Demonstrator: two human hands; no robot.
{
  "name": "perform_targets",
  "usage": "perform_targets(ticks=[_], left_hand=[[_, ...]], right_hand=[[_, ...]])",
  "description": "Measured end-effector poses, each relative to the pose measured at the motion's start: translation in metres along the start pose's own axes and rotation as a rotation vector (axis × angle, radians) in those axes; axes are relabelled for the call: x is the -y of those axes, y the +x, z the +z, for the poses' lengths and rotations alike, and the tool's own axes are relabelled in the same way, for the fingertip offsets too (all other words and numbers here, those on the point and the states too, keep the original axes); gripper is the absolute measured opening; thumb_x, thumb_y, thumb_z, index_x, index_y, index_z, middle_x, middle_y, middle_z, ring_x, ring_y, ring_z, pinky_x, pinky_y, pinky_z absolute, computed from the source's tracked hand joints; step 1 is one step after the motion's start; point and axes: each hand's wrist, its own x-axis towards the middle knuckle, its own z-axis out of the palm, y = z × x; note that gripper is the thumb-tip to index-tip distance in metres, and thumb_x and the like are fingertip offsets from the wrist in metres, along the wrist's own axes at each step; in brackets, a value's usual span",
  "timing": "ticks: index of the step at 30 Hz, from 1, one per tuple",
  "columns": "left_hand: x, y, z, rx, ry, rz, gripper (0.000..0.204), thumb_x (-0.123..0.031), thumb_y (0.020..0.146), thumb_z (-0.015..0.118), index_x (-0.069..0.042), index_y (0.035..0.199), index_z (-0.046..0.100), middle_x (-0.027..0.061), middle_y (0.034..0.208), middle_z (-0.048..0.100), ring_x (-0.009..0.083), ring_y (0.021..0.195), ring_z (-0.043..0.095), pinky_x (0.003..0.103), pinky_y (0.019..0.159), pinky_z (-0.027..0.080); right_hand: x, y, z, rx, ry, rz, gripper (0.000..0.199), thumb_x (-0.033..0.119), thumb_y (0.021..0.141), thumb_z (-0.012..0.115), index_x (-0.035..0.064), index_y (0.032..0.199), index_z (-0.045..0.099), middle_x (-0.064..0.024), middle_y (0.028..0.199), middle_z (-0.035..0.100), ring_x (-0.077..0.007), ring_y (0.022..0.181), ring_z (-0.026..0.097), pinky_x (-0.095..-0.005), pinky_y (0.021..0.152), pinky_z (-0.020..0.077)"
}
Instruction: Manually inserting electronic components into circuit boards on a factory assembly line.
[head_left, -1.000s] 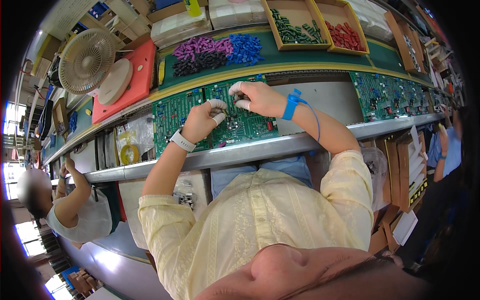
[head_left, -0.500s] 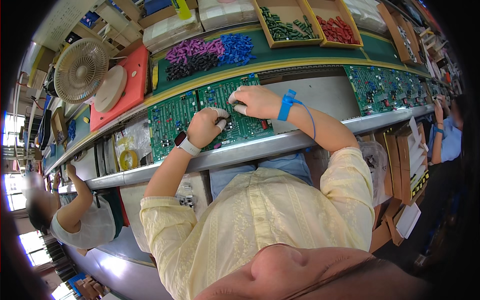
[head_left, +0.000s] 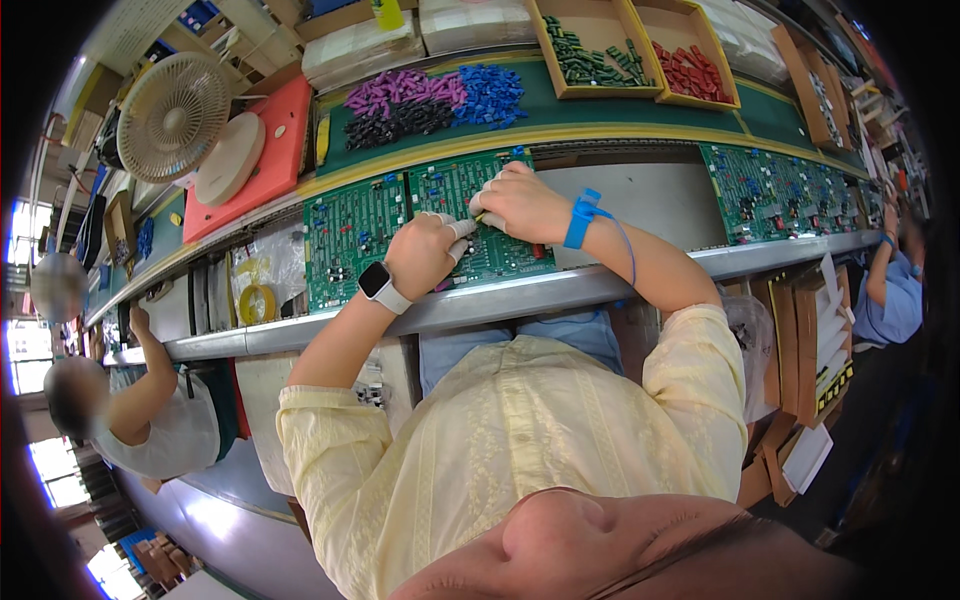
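Note:
My two hands meet over a green circuit board point(head_left: 437, 182) full of small parts. White finger covers sit on the fingertips. My left hand point(head_left: 425, 250), with a watch point(head_left: 376, 281) on its wrist, has its fingers closed low over the board's middle. Whatever is in them is hidden. Just right of it, my right hand point(head_left: 522, 206) is closed in a pinch, and a small yellowish bit shows at its fingertips; its kind cannot be made out. A blue wrist strap point(head_left: 580, 218) with a cord is on that arm. Another circuit board point(head_left: 330, 225) lies directly left.
Beyond the rail are piles of purple point(head_left: 395, 95), black point(head_left: 395, 128) and blue parts point(head_left: 490, 95), and boxes of green point(head_left: 590, 60) and red parts point(head_left: 690, 72). A fan point(head_left: 173, 117) stands far left. More boards point(head_left: 780, 195) lie right. Co-workers sit at both sides.
My right hand has come slightly down, and my left hand has moved right and lower, so their fingertips are now together. The whole view has shifted a little.

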Motion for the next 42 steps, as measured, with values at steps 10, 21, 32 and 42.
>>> perform_targets(ticks=[10, 21, 32, 42], left_hand=[[0.019, -0.116, -0.059, -0.266, -0.161, -0.517, 0.025, -0.009, 0.074, 0.066, -0.005, 0.098, 0.064, 0.0115, 0.076, 0.064, 0.0205, 0.063, 0.060, 0.029, 0.058, 0.048], [0.065, -0.286, -0.065, -0.061, -0.690, -1.147, 0.014, -0.012, 0.078, 0.063, 0.000, 0.085, 0.065, 0.0048, 0.070, 0.064, 0.0119, 0.064, 0.059, 0.026, 0.061, 0.046], [0.082, -0.322, 0.057, 0.429, 0.113, -1.156, 0.024, -0.019, 0.073, 0.059, -0.012, 0.095, 0.066, 0.0159, 0.095, 0.063, 0.0317, 0.089, 0.060, 0.040, 0.077, 0.048], [0.078, -0.309, 0.072, 0.611, 0.225, -1.261, 0.028, -0.013, 0.080, 0.046, 0.000, 0.100, 0.060, 0.0220, 0.110, 0.054, 0.0339, 0.098, 0.057, 0.039, 0.083, 0.047]], right_hand=[[-0.003, 0.004, 0.003, 0.028, 0.082, 0.091, 0.013, 0.010, 0.076, 0.056, 0.0128, 0.085, 0.066, -0.0049, 0.087, 0.061, -0.0240, 0.094, 0.052, -0.0429, 0.097, 0.0245], [0.008, 0.010, 0.000, 0.061, 0.019, 0.071, 0.011, 0.013, 0.076, 0.057, 0.0092, 0.083, 0.064, -0.0061, 0.085, 0.061, -0.0244, 0.092, 0.052, -0.0441, 0.098, 0.0247], [0.026, -0.006, -0.013, -0.090, -0.104, -0.014, 0.024, 0.014, 0.071, 0.066, 0.0103, 0.093, 0.058, -0.0056, 0.087, 0.060, -0.0236, 0.091, 0.052, -0.0439, 0.097, 0.0281], [0.009, -0.206, -0.096, 0.019, 0.582, 0.691, 0.012, 0.007, 0.080, 0.059, 0.0024, 0.091, 0.059, -0.0049, 0.087, 0.061, -0.0138, 0.081, 0.057, -0.0269, 0.074, 0.0446]])
